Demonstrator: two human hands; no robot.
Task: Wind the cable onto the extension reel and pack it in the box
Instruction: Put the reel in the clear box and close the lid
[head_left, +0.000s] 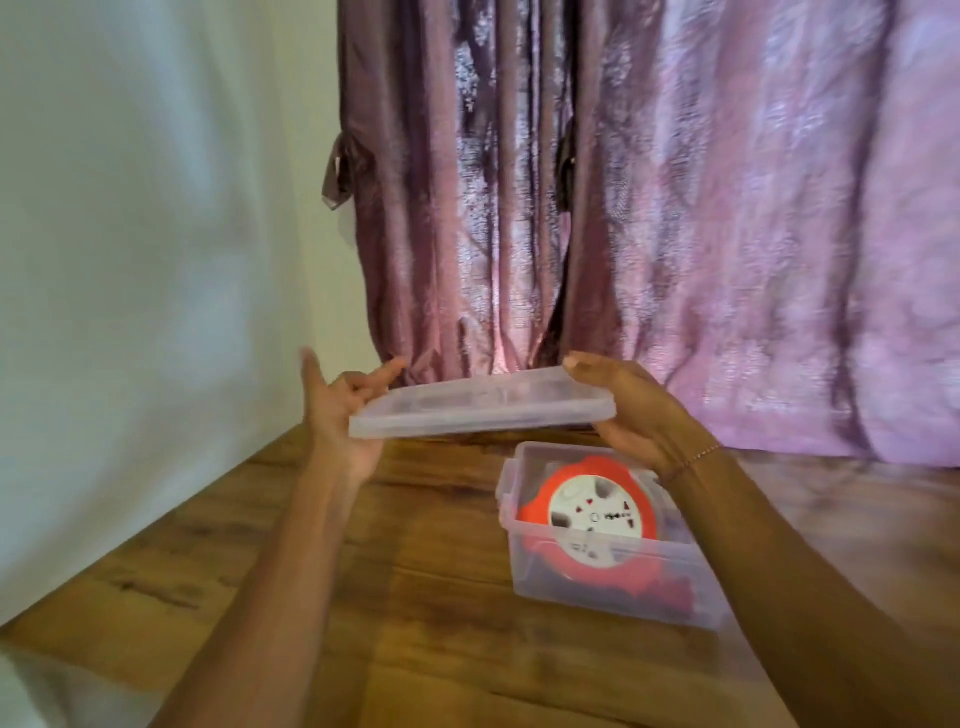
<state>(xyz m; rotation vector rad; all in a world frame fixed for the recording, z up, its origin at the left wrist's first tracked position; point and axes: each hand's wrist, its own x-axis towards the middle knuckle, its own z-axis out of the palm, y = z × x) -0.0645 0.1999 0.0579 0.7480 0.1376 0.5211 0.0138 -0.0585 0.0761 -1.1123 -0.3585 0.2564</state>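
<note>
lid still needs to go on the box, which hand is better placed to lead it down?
Right hand, probably. It grips the lid edge almost directly above the box holding the reel. The left hand holds the far end, off to the side over bare table.

There is only one view, from the person's head, looking forward and slightly down. The wooden table (426, 597) is close below, at 6 o'clock. The curtain (675, 208) fills 12 to 3 o'clock, near behind the table.

box (597, 577) mouth open, lid (483, 402) held above
</note>
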